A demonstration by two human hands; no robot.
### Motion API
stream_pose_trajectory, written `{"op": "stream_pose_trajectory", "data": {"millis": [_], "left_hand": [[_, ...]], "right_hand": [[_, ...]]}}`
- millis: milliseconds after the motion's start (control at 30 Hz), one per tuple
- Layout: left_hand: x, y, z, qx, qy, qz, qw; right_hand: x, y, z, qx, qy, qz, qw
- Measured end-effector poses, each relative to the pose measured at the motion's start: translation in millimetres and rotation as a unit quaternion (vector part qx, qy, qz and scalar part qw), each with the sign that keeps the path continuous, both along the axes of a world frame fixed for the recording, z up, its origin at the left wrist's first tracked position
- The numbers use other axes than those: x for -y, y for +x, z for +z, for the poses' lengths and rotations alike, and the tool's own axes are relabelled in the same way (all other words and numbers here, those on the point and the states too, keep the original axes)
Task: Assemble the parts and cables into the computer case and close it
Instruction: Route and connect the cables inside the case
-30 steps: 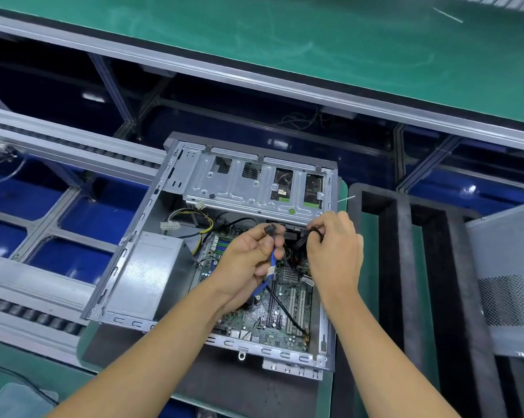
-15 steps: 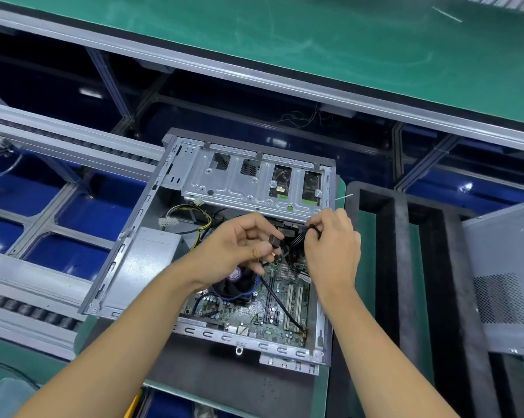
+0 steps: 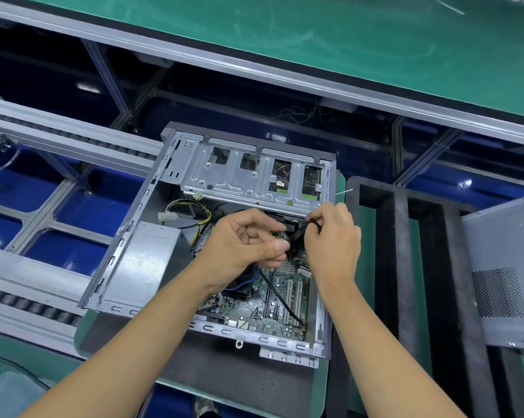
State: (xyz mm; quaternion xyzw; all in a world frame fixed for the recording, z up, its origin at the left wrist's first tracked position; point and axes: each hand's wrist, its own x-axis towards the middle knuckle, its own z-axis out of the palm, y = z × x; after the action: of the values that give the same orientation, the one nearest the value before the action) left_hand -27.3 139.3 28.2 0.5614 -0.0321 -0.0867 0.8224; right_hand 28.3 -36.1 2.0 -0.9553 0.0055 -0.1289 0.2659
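Black cable bundle (image 3: 297, 235) sits between both hands over the open computer case (image 3: 324, 297), just under the drive cage (image 3: 248, 182). The right hand (image 3: 333, 239) pinches it with curled fingers; the left hand (image 3: 245, 242) curls beside it, grasp unclear. Cabling seems in hand: next, seat the connector squarely. The side panel (image 3: 505, 273) lies apart on the bench (image 3: 357, 297).

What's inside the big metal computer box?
Inside the computer case you can see a green circuit board, a grey power box, yellow and black wires and a metal drive cage. The left hand and right hand cover the middle.
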Motion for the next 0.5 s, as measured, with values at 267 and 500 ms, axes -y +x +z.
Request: {"op": "stream_pose_trajectory", "data": {"millis": [267,500], "left_hand": [[13,8,-26,-0.005,0.101,0.088,0.991],[47,28,-52,-0.127,0.225,0.148,0.955]], "right_hand": [[0,-1,1,0.004,0.022,-0.001,1.000],[0,-1,1,-0.004,0.031,-0.003,1.000]]}}
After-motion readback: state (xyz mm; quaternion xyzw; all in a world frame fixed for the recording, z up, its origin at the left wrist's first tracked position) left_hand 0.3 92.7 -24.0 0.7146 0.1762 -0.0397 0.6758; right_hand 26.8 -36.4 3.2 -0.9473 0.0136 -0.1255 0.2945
